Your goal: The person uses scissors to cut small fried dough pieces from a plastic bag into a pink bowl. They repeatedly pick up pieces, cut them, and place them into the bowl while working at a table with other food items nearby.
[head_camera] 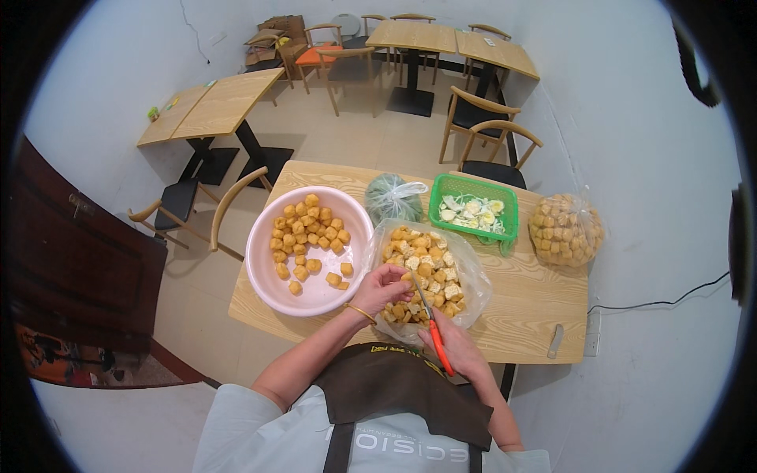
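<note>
Between its fingertips my left hand (385,288) pinches a fried tofu puff (407,277). My right hand (456,346) grips a pair of scissors (436,337) with red handles, its blades reaching up to that puff. Both hands are over an open clear plastic bag (478,290) holding many tofu puffs, several with pale cut insides facing up. To the left stands a pink plastic basin (260,260) with a heap of whole golden puffs (304,227) in it.
Behind the bag sit a tied bag of greens (393,198) and a green basket (512,207) with pale sliced pieces. A tied bag of puffs (566,230) stands at the table's (532,307) right end, near a peeler-like metal tool (555,342). Chairs (177,204) stand beyond.
</note>
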A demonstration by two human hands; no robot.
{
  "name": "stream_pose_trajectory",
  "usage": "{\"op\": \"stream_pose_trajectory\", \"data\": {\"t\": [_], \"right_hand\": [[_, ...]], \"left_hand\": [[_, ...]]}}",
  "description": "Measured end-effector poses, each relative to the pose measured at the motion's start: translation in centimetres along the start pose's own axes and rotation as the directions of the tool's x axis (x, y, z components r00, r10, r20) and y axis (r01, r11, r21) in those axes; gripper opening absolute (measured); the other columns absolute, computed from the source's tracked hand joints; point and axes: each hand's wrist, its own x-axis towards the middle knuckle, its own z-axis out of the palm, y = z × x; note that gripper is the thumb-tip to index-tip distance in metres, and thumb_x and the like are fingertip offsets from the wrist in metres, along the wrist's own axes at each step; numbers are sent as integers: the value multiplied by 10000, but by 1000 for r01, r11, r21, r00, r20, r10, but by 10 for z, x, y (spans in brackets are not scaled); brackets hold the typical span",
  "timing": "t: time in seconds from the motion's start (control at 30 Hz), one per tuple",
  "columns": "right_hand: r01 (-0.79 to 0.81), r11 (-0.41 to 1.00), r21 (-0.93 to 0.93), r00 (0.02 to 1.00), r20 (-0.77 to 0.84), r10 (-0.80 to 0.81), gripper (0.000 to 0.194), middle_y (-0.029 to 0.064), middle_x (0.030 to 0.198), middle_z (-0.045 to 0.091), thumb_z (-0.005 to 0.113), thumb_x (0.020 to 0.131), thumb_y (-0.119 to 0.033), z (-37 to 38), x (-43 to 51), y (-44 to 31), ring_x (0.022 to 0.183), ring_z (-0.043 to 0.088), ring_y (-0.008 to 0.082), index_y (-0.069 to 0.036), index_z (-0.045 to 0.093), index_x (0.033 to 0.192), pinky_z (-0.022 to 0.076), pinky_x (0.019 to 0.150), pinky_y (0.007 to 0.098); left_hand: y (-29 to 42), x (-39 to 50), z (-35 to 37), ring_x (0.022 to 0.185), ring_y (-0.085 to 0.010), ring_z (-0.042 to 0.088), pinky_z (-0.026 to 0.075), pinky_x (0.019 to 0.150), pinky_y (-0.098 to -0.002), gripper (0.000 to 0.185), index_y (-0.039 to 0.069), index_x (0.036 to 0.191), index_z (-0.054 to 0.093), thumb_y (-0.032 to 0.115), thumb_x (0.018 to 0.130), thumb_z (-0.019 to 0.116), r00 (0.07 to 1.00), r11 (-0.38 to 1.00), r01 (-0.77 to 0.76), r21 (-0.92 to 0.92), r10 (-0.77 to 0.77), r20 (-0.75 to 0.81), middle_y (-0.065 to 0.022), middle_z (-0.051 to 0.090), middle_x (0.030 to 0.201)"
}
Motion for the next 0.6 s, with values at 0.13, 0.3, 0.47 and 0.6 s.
{"op": "stream_pose_trajectory", "data": {"t": [0.13, 0.3, 0.47, 0.6], "right_hand": [[-7, 999, -45, 999, -50, 5, 550, 265, 949, 658, 617, 971, -364, 10, 0, 4, 905, 644, 460, -35, 457, 1380, 505, 776, 489], [-64, 993, -100, 996, 56, 70, 477, 242, 881, 652, 618, 973, -374, 15, 4, 15, 817, 647, 428, -33, 508, 1287, 494, 696, 479], [-11, 999, -40, 996, 84, 14, 494, 217, 896, 653, 603, 982, -383, 13, 0, 23, 835, 646, 409, -35, 477, 1310, 497, 724, 461], [-17, 1000, -23, 992, 128, 20, 536, 206, 957, 654, 574, 994, -374, 12, 1, 22, 908, 639, 395, -38, 417, 1381, 491, 788, 454]], "left_hand": [[-5, 4, -5, 899, -227, 712, 606, 783, -326, 256, 15, 1175, 565, 64, 944, 665, 999, 995, 51, -82, -51, -1, -112, 679, 1032], [-9, 8, -12, 873, -241, 718, 619, 750, -319, 264, -8, 1172, 556, 78, 945, 661, 987, 992, 124, 37, -120, -105, -132, 665, 1037], [-6, 6, -14, 896, -269, 718, 631, 768, -332, 262, 2, 1160, 547, 67, 937, 668, 968, 956, 137, -261, -185, -170, -140, 665, 1056], [-3, 6, -10, 929, -261, 708, 622, 811, -361, 242, 28, 1130, 552, 57, 927, 680, 975, 950, 94, -298, -149, -166, -112, 658, 1046]]}}
